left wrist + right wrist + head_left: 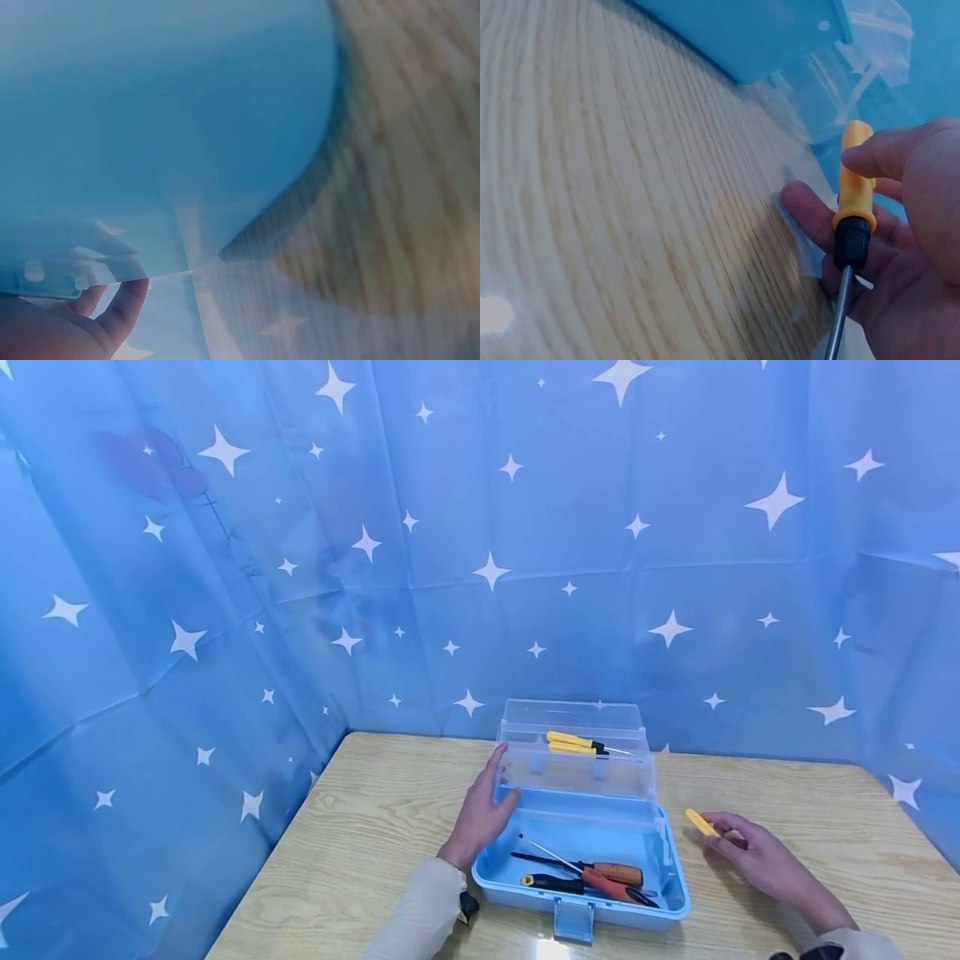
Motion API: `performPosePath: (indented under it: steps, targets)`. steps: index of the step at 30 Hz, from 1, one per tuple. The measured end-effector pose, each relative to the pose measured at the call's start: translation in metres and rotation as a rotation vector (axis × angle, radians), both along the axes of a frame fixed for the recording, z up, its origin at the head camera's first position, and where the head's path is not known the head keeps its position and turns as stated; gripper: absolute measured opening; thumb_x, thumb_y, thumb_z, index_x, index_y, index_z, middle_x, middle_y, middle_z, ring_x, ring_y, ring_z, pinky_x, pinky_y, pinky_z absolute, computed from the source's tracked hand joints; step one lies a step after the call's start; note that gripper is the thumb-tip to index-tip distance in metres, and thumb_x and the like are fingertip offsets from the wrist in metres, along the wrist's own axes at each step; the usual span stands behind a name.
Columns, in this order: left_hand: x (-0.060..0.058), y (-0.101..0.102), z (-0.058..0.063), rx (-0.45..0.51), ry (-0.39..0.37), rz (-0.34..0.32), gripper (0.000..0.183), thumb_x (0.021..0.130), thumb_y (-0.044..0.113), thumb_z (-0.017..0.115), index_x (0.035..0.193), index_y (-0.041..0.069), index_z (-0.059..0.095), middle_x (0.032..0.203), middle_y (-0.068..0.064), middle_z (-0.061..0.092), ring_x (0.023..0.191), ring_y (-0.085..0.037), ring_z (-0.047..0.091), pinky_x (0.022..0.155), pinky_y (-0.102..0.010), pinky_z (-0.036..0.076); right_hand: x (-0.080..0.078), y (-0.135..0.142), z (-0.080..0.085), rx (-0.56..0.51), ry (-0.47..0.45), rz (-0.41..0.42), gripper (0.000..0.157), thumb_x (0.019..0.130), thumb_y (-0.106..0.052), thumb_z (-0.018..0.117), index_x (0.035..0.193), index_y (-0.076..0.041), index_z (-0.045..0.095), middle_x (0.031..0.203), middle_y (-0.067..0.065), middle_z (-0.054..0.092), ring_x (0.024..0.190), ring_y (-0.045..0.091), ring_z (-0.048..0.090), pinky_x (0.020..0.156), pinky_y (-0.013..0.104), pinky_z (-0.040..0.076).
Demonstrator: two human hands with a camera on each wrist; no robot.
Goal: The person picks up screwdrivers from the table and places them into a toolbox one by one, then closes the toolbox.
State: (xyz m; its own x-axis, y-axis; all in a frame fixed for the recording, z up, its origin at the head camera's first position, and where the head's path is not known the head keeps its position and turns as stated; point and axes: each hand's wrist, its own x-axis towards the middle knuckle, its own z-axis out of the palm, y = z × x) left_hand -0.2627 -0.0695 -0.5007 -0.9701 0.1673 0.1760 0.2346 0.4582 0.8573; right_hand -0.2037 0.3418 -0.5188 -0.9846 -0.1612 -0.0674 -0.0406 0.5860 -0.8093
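A light blue toolbox (pixel 487 893) stands with its clear lid (pixel 577 774) raised at the back. My left hand (pixel 482 810) holds the lid's left edge, thumb in front. In the left wrist view the fingers (pixel 124 311) partly show through clear plastic. To the right of the box, my right hand (pixel 761 857) pinches a screwdriver (pixel 853 187) by its yellow handle, shank toward the wrist. Inside the box lie a red-handled screwdriver (pixel 611 885), a brown-handled screwdriver (pixel 618 873) and a black-handled tool (pixel 555 883). Two yellow-handled screwdrivers (pixel 572 741) rest in the lid's compartment.
The box rests on a wood-grain table (pixel 360 827). Its front latch (pixel 573 920) hangs down toward the near side. A blue curtain with white stars (pixel 420 527) hangs behind the table and along its left.
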Motion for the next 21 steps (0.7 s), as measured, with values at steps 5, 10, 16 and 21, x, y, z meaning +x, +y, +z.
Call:
performPosePath:
  steps: [5,10,16,21]
  targets:
    - [-0.001,0.0,0.0,-0.006,0.002,-0.003,0.07,0.098,0.031,0.057,0.156,0.045,0.018,0.159,0.004,0.033,0.144,-0.027,0.037,0.113,-0.056,0.036,-0.001,0.001,0.003,-0.016,0.001,-0.002,0.04,0.102,-0.003,0.049,0.139,0.01,0.044,0.108,0.019,0.057,0.083,0.014,0.068,0.071,0.026,0.06]
    - [-0.001,0.0,-0.001,0.001,-0.003,-0.004,0.07,0.098,0.03,0.057,0.155,0.047,0.019,0.16,0.004,0.033,0.144,-0.026,0.037,0.114,-0.055,0.035,-0.001,0.002,0.008,0.011,0.006,-0.016,0.04,0.103,-0.007,0.049,0.14,0.008,0.045,0.111,0.02,0.057,0.083,0.013,0.067,0.069,0.026,0.059]
    - [0.0,0.0,-0.001,-0.002,-0.005,-0.001,0.07,0.098,0.031,0.057,0.153,0.051,0.018,0.16,0.004,0.033,0.143,-0.027,0.038,0.113,-0.055,0.036,0.0,0.001,0.012,0.07,-0.001,-0.046,0.044,0.106,-0.022,0.046,0.143,0.002,0.045,0.115,0.018,0.056,0.081,0.014,0.062,0.063,0.027,0.055]
    - [0.0,0.0,0.0,0.001,-0.001,0.0,0.07,0.098,0.032,0.057,0.153,0.051,0.018,0.16,0.004,0.032,0.144,-0.027,0.037,0.113,-0.055,0.036,0.0,0.0,0.016,0.089,0.04,-0.063,0.046,0.106,-0.026,0.045,0.144,0.001,0.044,0.109,0.016,0.057,0.072,0.015,0.057,0.054,0.027,0.048]
